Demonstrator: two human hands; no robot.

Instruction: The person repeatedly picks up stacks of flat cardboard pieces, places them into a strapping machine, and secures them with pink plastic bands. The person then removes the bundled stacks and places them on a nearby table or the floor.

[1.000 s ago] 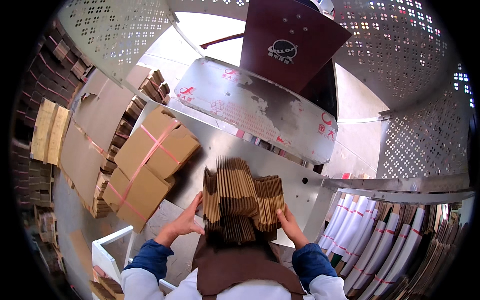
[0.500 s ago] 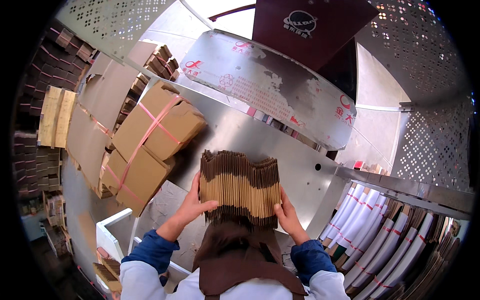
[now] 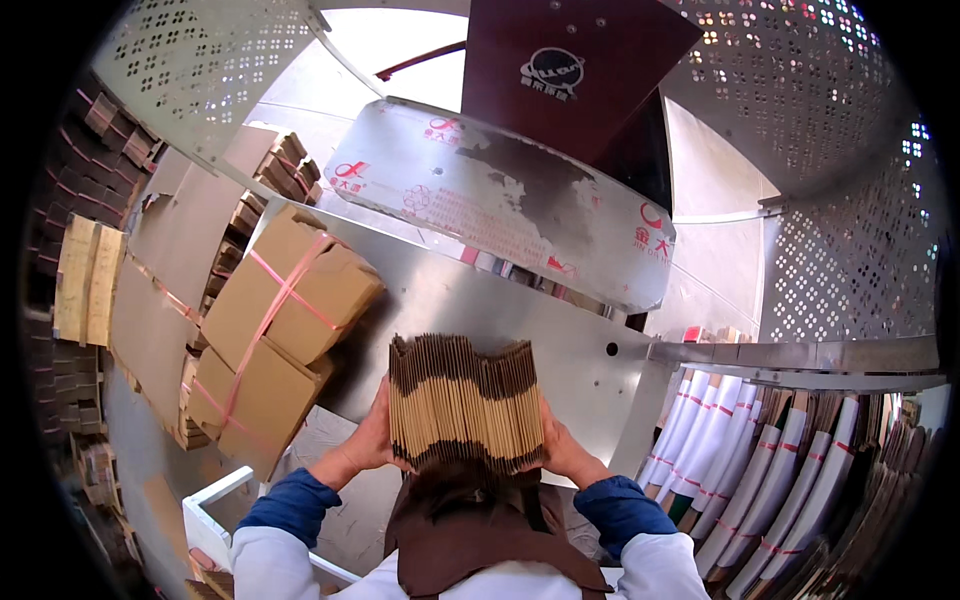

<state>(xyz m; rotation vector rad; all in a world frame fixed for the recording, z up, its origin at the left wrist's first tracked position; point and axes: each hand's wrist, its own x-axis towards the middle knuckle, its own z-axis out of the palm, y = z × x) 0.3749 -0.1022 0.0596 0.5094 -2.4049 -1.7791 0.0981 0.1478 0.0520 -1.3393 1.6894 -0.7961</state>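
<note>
Between my hands I hold a stack of folded brown cardboard pieces (image 3: 465, 400), packed on edge with dark wavy upper and lower edges. My left hand (image 3: 372, 432) presses the stack's left end, its fingers partly hidden behind the cardboard. At the right end, my right hand (image 3: 562, 445) grips the other side, with its fingers mostly out of sight. The stack is just in front of my brown apron (image 3: 460, 545), over the near edge of a metal table (image 3: 470, 290).
A strapped bundle of flat cardboard (image 3: 285, 300) lies on the table's left. Beyond stands a film-covered metal panel (image 3: 500, 205). To the right are strapped white bundles (image 3: 715, 430) under a metal rail (image 3: 800, 358). A white frame (image 3: 215, 500) stands at lower left.
My view has shifted, so the surroundings sit farther left and mostly lower. The stack remains between both hands, now tilted to show more of its face; my fingers reach farther under its ends.
</note>
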